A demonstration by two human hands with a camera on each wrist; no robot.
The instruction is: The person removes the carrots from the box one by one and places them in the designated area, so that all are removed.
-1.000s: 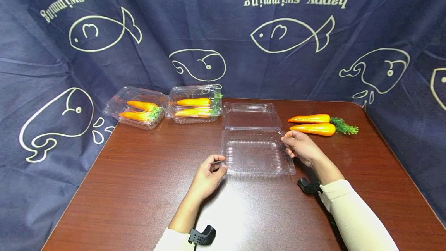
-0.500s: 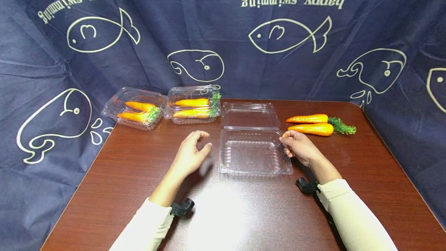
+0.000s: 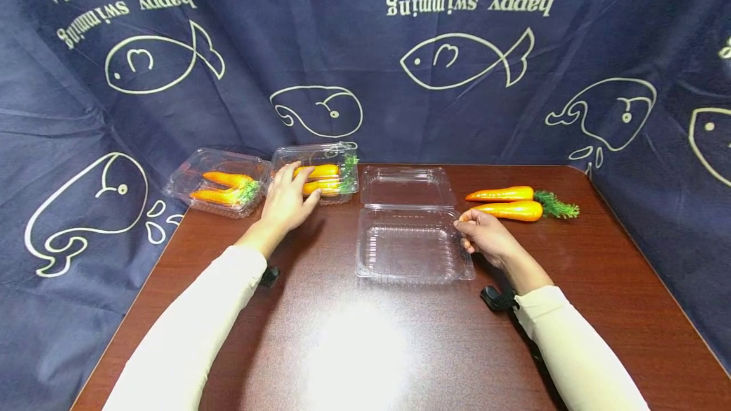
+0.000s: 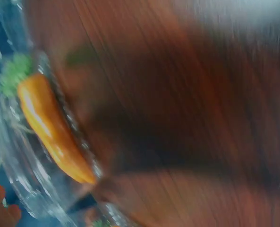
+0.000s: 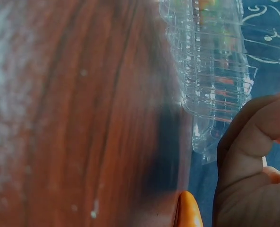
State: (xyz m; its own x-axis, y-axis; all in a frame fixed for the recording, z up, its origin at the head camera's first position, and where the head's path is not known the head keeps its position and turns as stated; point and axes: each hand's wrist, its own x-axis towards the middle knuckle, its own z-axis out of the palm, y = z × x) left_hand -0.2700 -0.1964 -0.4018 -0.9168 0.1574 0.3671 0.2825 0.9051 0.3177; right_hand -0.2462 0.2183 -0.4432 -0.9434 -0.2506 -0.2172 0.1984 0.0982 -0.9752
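Observation:
In the head view an open clear plastic clamshell container (image 3: 415,251) lies mid-table, its lid folded back flat. My right hand (image 3: 490,238) pinches its right rim between thumb and forefinger; in the right wrist view those fingers (image 5: 253,156) are bent beside the ribbed plastic. Farther left, my left hand (image 3: 285,200) reaches over the front left of a closed clamshell (image 3: 345,173) holding two carrots (image 3: 327,186), fingers spread and fairly straight. Whether they touch the lid is unclear. The left wrist view is blurred and shows a carrot (image 4: 52,127) inside clear plastic.
Another closed clamshell (image 3: 177,184) with carrots stands at the far left. Two loose carrots with green tops (image 3: 508,211) lie right of the open container. A dark blue curtain (image 3: 365,49) printed with fish hangs behind the brown table (image 3: 274,347).
My left hand has let go of the open container's left edge and moved left and away to the closed clamshell. My right hand stays at the open container's right rim.

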